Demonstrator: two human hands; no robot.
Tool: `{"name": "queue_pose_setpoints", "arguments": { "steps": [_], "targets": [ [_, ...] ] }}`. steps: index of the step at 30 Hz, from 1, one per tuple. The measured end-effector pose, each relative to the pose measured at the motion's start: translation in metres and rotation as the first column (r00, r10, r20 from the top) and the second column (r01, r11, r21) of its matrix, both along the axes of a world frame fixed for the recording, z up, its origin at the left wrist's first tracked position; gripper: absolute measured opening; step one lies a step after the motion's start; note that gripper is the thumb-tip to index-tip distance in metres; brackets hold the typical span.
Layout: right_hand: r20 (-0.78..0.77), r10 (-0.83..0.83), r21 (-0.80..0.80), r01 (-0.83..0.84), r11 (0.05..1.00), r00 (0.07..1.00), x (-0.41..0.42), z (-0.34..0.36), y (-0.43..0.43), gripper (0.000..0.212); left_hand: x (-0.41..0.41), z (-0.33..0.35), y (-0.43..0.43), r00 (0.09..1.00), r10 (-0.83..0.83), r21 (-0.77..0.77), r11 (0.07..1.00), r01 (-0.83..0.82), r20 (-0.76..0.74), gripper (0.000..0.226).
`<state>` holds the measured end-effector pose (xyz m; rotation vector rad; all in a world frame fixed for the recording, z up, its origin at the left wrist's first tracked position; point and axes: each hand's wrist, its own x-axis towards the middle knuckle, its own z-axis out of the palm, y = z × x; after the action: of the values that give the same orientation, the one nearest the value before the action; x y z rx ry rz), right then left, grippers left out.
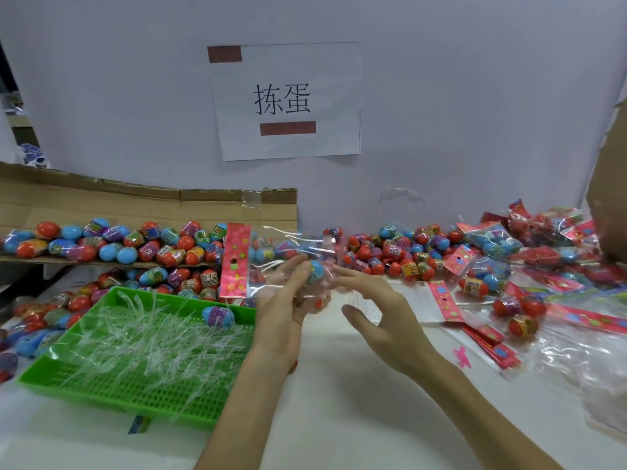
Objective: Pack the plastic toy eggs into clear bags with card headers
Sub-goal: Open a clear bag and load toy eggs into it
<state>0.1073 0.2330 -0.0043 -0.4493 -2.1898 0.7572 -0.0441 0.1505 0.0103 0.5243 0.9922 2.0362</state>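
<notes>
Head view: the left hand point(288, 300) grips a clear plastic bag with a pink card header point(237, 262). A blue plastic toy egg point(315, 269) seems to be inside, though blur hides the bag's mouth. The right hand point(376, 310) hovers beside it, fingers spread, holding nothing. Filled bags point(495, 239) pile up on the right, and many loose eggs point(390, 252) remain. A green mesh tray point(135, 395) crowds the left hand.

Up on the wall point(441, 96), a white paper sheet point(288, 100) reads "拣蛋"; labels on the eggs point(185, 242) are too blurred to read.
</notes>
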Motion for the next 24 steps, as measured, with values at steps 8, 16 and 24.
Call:
{"name": "queue_pose_setpoints", "arguments": {
  "steps": [8,16,24],
  "targets": [
    [0.345,0.011,0.103,-0.050,0.993,0.939,-0.028,-0.015,-0.045,0.121,-0.020,0.014,-0.013,0.990,0.137,0.179,0.974,-0.141,0.035,0.035],
    [0.477,0.039,0.194,-0.149,0.970,0.878,-0.039,-0.029,-0.055,0.111,-0.031,0.020,-0.022,0.961,0.163,0.280,0.934,-0.224,0.223,0.035],
    [0.562,0.089,0.239,-0.264,0.934,0.822,-0.041,-0.030,-0.055,0.060,-0.026,0.022,-0.023,0.960,0.102,0.293,0.939,-0.180,0.261,0.037]
  ]
}}
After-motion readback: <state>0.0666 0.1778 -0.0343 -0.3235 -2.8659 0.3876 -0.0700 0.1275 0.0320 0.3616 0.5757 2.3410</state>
